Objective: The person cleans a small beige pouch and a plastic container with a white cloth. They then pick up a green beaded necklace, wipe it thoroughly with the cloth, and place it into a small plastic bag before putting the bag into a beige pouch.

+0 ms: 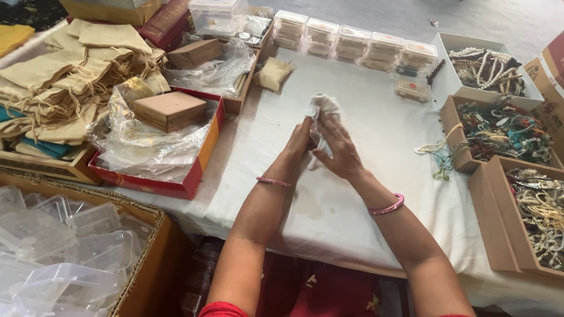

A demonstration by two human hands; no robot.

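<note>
Head view: both hands meet above the middle of a table draped in a white cloth (364, 199). The left hand (298, 142) and right hand (338, 149), each wrist ringed by a pink bangle, grasp a crumpled white cloth (324, 108) between their fingers, lifted just over the table's centre. Left: a red tray (194, 176) lined with clear plastic bearing a wooden box (170, 110), with beige drawstring pouches (70, 82) beyond. Far: a row of small clear plastic boxes (358, 44). Right: cardboard boxes of bead jewellery (505, 132). Near left: empty clear containers (53, 246)
</note>
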